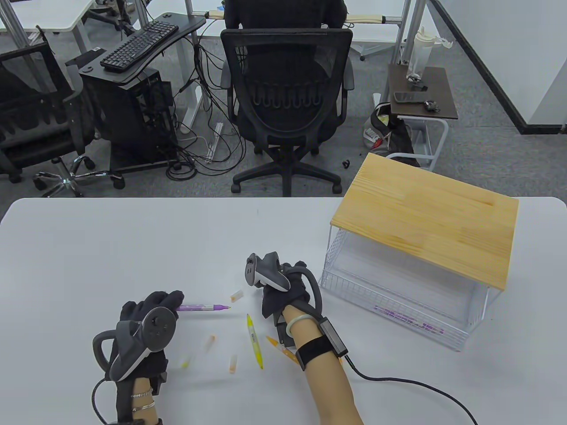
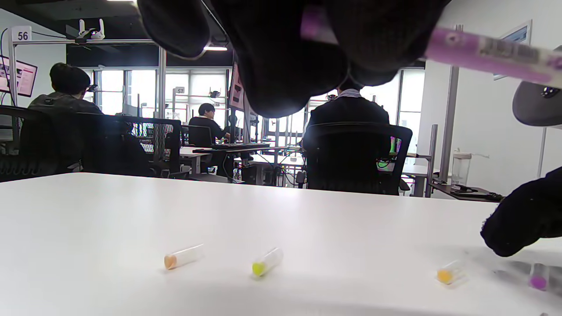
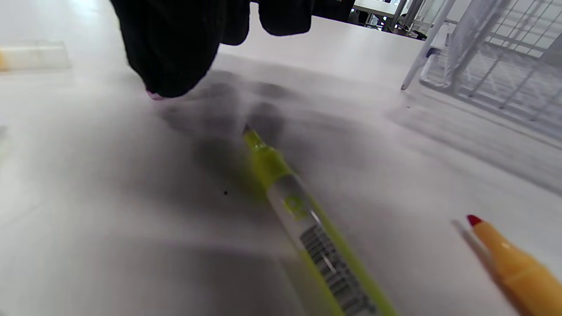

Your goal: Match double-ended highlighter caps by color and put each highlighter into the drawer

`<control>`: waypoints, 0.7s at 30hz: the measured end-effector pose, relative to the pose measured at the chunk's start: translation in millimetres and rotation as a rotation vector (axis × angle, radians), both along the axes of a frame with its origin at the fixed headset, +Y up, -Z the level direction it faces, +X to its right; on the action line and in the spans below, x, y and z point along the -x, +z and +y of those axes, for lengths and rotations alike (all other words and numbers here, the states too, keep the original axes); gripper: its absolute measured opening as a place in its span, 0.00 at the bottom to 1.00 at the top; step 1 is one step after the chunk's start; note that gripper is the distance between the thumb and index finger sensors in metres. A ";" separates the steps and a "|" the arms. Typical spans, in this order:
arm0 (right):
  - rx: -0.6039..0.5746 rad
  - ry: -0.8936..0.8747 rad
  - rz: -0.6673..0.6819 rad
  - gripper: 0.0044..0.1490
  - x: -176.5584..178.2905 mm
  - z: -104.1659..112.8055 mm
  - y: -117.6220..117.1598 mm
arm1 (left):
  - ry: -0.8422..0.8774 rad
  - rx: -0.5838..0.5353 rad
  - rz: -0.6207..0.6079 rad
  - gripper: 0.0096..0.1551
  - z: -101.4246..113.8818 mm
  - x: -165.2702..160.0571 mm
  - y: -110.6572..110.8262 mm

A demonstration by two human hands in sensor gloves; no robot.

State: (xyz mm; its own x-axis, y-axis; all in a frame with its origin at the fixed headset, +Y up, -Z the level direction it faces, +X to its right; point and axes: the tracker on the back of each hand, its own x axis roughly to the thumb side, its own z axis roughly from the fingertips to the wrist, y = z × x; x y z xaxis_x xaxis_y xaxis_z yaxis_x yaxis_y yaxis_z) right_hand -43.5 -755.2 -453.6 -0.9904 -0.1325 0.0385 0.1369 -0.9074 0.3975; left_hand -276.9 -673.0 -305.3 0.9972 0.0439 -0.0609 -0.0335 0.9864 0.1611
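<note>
White table (image 1: 88,248), office chairs behind. Left hand (image 1: 148,318) gripped purple highlighter (image 1: 203,307), tip bare, pointing right. Loose caps (image 1: 233,364) scattered below. Yellow highlighter (image 1: 254,341) and orange highlighter (image 1: 281,349) lay uncapped. Right hand (image 1: 279,290) reached down beside them, fingers hidden, grip unclear. Wire drawer (image 1: 398,305) stood far right.

A purple highlighter (image 1: 201,307), uncapped at its right tip, lies level in the left hand's fingers (image 1: 170,301). A yellow highlighter (image 1: 254,341) and an orange highlighter (image 1: 280,348) lie uncapped on the desk (image 1: 88,248). Clear caps (image 1: 236,295) lie scattered nearby. The wire drawer (image 1: 398,305) stands open, far right.
</note>
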 end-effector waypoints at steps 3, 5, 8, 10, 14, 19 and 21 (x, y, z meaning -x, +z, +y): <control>0.004 0.021 0.000 0.39 5.1 -5.7 -3.7 | 0.007 0.009 0.004 0.26 -1.2 1.5 -1.8; 0.003 0.053 -0.002 0.38 9.3 -9.9 -6.1 | 0.008 0.016 0.010 0.26 -1.8 3.0 -3.2; -0.005 0.078 -0.009 0.38 11.9 -9.8 -8.6 | 0.010 0.026 0.018 0.26 -3.0 5.3 -5.1; -0.006 0.087 -0.011 0.37 11.8 -10.0 -9.8 | 0.015 0.035 0.021 0.26 -4.1 6.9 -6.1; -0.019 0.097 -0.010 0.34 11.3 -10.2 -9.0 | 0.019 0.044 0.024 0.26 -5.6 8.2 -7.2; -0.034 0.101 -0.005 0.31 10.9 -11.1 -7.4 | 0.016 0.054 0.017 0.26 -5.9 5.0 -7.2; -0.036 0.092 -0.011 0.29 11.1 -11.5 -7.6 | 0.003 0.056 0.016 0.26 -6.3 3.5 -6.5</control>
State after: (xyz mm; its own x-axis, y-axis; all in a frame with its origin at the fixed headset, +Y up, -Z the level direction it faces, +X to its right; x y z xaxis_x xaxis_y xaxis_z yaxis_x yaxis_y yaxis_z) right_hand -54.6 -766.7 -461.1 -0.9744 -0.2240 0.0215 0.2161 -0.9049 0.3667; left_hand -280.5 -679.2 -311.9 0.9960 0.0426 -0.0792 -0.0341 0.9938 0.1063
